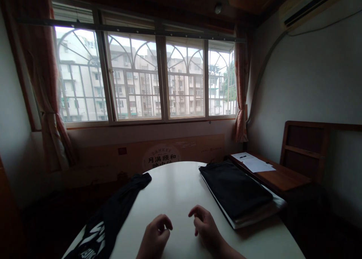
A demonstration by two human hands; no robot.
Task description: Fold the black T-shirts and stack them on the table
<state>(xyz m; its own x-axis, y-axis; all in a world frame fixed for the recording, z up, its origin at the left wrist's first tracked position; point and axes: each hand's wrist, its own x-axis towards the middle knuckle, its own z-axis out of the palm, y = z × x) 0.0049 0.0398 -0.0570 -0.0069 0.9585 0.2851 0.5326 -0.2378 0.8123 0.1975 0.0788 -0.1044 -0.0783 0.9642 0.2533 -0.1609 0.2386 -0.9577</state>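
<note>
My left hand [156, 234] is just above the white table [172, 183], near its front, with loosely bent fingers. A gap shows between its index finger and thumb, and nothing is in it. My right hand [206, 227] is a short way to the right, its index finger bent forward and its thumb apart, also holding nothing. The two hands do not touch. Closest to my right hand lies a flat pile of folded cloth, black on top [237, 191] with white layers beneath. Left of my left hand, a black garment with white print [107, 217] hangs over the table's edge.
A wooden side table [294, 178] with white papers [256, 164] and a pen stands at the right, beside a wooden chair back [305, 149]. Behind the table, a printed banner [186, 149] runs below barred windows [135, 78] with tied curtains [240, 97].
</note>
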